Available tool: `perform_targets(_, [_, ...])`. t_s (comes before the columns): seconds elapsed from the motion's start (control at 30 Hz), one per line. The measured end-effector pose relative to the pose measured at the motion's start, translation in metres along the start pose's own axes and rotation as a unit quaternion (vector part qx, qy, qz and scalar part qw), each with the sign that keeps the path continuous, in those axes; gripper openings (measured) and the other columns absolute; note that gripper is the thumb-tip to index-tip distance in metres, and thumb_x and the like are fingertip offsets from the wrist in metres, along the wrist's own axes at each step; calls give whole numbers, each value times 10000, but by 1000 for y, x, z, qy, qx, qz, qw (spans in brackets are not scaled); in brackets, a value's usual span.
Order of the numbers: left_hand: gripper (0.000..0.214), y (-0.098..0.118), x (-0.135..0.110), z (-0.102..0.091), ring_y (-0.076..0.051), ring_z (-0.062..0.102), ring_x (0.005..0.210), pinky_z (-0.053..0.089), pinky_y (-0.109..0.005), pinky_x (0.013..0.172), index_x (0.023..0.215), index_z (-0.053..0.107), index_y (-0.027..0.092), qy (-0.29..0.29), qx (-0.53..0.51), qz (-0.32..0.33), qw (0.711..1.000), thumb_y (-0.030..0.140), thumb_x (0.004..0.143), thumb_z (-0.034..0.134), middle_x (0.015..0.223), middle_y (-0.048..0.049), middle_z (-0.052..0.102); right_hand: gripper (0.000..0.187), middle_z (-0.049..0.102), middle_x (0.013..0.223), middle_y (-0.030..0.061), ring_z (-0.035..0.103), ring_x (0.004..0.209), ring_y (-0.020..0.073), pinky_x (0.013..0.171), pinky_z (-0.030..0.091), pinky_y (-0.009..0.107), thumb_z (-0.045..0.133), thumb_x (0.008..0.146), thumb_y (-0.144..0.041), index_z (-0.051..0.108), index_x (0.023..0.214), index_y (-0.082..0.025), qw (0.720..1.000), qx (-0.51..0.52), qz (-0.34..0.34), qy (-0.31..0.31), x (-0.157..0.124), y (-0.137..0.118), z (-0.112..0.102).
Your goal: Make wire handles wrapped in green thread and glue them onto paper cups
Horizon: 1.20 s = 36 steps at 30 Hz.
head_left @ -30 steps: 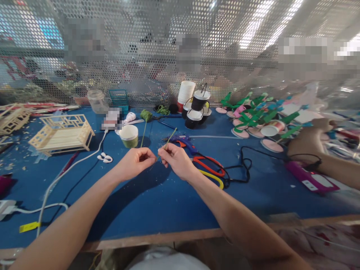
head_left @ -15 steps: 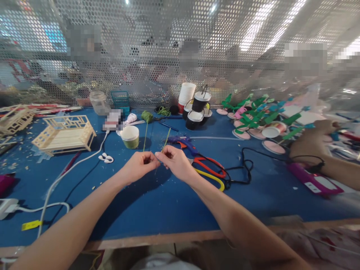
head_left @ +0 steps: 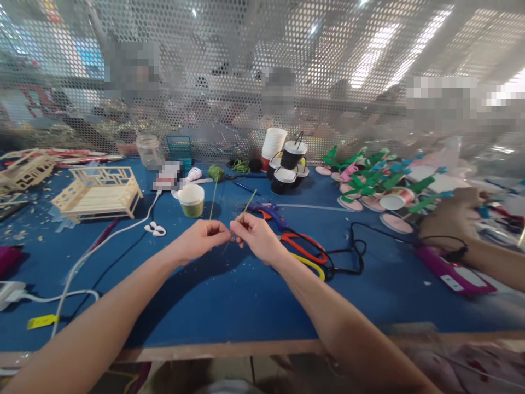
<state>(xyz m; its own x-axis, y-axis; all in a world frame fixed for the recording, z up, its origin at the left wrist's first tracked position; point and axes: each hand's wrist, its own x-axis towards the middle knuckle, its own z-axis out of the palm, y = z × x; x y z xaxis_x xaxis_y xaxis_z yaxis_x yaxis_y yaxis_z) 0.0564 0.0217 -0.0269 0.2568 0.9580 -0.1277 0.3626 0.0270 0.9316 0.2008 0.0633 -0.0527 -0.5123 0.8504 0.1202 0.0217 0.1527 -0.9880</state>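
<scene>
Both hands meet above the middle of the blue table point(head_left: 229, 295). My left hand point(head_left: 202, 239) is closed in a pinch on a thin green thread point(head_left: 212, 201) that runs up to a green spool point(head_left: 216, 173). My right hand point(head_left: 256, 236) is closed on a thin green stick point(head_left: 247, 204) that slants up and to the right. The fingertips of the two hands nearly touch where thread and stick meet.
A small paper cup point(head_left: 191, 199), a blue glue gun point(head_left: 267, 210), red and yellow scissors point(head_left: 304, 253), black cable point(head_left: 353, 253) and a white cable point(head_left: 98, 246) lie nearby. A wooden miniature bed point(head_left: 98, 192) stands left. Black and white cups point(head_left: 287, 164) and green paper flowers point(head_left: 369, 172) are behind. Another person's arm point(head_left: 459, 224) rests at right.
The stick has tilted from steeply upright half a second ago back toward the right. Both hands stay pinched together in almost the same spot.
</scene>
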Motion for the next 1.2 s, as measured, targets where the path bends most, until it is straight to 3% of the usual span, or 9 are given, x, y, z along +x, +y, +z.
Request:
perform_targets(0.53, [206, -1, -1, 2, -78, 374, 524, 288, -219, 517, 604, 472, 143, 28, 19, 24, 999, 330, 676, 523, 560, 51, 429, 312, 406, 441, -57, 382, 416, 86, 434, 315, 230, 497, 730, -453, 419, 574, -195, 986, -148, -43, 62, -1, 0, 0])
perform_targets(0.63, [217, -3, 0, 4, -77, 369, 525, 286, -217, 512, 604, 472, 141, 20, 3, 29, 999, 337, 673, 534, 560, 50, 431, 328, 399, 444, -57, 370, 411, 77, 419, 306, 222, 508, 724, -450, 408, 550, -190, 989, -132, -40, 52, -2, 0, 0])
perform_targets(0.83, [254, -1, 0, 4, -64, 339, 489, 249, -203, 464, 623, 496, 134, 18, -11, 13, 1000, 378, 684, 531, 540, 53, 416, 265, 462, 538, -51, 431, 445, 68, 430, 373, 205, 510, 721, -437, 461, 674, -181, 999, -9, -18, -32, -2, -2, 1])
perform_targets(1.2, [205, -4, 0, -3, -82, 374, 549, 294, -216, 525, 652, 495, 141, 12, 59, 51, 997, 332, 727, 484, 593, 45, 429, 283, 410, 446, -62, 385, 396, 78, 404, 321, 217, 491, 734, -439, 423, 607, -195, 993, -112, -24, 37, 0, 1, -1])
